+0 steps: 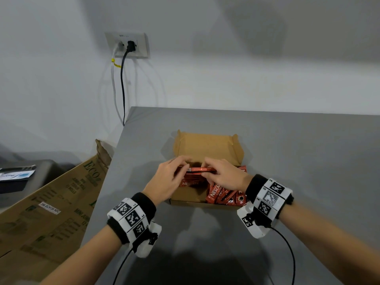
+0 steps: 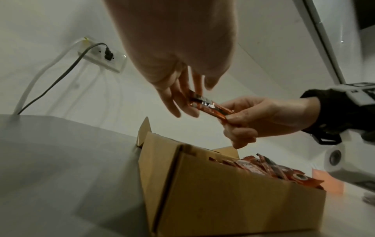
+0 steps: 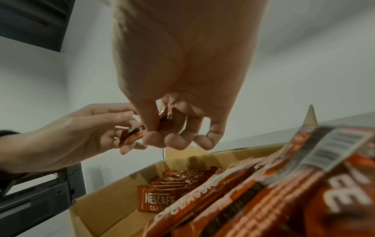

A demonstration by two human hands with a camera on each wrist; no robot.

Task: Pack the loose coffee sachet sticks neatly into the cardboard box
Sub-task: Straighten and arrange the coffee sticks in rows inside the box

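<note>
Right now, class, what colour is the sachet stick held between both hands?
Red-orange, with a dark band; the sachet stick shows best in the left wrist view.

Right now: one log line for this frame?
left hand: holds sachet stick | right hand: pinches same stick | above cardboard box | loose sachets at box right

The head view was evenly and softly lit, with no glare. Broad soft shadows lay on the wall [image 1: 246,27] toward one o'clock, and a dark blurred shadow spread over the grey table [image 1: 308,151] at six o'clock. Straight lines bowed toward the edges, as a wide lens bends them. The left wrist view was dimmer and noisy, the left hand [image 2: 174,48] at twelve o'clock a soft pale blur. The right wrist view was dimmest, with a brownish cast; the loose sachets [image 3: 284,192] at five o'clock were close, smeared and out of focus, and the corners looked stretched.
</note>
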